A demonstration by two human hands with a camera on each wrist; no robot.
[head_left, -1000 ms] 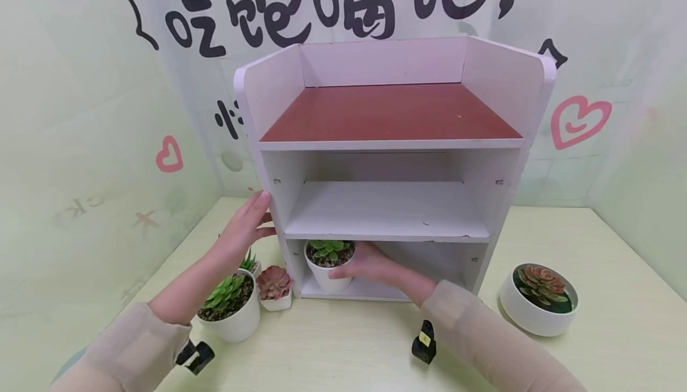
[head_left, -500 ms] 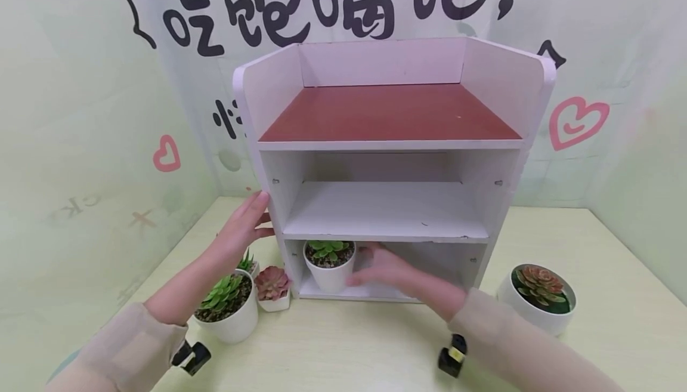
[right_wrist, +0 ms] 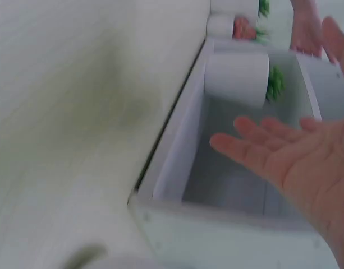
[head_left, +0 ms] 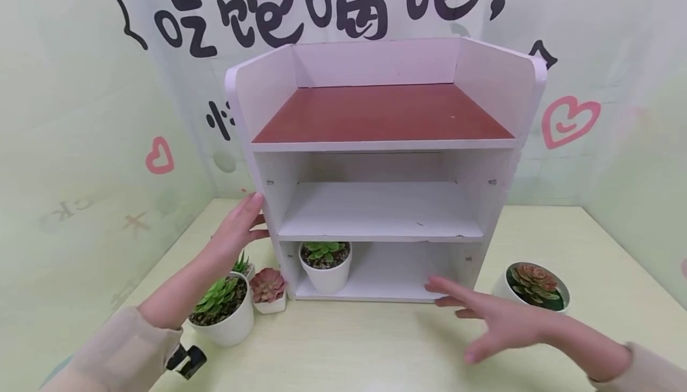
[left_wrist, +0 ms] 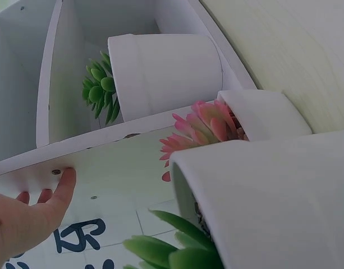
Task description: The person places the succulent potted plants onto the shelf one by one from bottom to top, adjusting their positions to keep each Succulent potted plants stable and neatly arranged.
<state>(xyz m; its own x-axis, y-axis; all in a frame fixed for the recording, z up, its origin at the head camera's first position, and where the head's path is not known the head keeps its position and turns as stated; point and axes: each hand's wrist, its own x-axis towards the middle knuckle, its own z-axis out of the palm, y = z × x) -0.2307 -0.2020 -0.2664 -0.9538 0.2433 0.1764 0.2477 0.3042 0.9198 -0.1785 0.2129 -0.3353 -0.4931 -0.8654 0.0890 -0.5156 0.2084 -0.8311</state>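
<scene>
A potted green succulent in a white pot stands at the left end of the bottom compartment of a white shelf unit. My left hand rests on the unit's outer left side; in the left wrist view its fingertips touch that panel. With fingers spread and nothing in them, my right hand hovers over the table in front of the unit's right end. Just behind it, a reddish succulent in a low white bowl is partly hidden by the right forearm.
Left of the unit stand a large potted green succulent, a pink succulent in a small white pot and a small spiky plant, partly hidden. Walls close in the pale table at the back and sides.
My right hand has let go of the potted green succulent in the bottom compartment and moved right, out over the table. The left hand keeps its place on the unit's side.
</scene>
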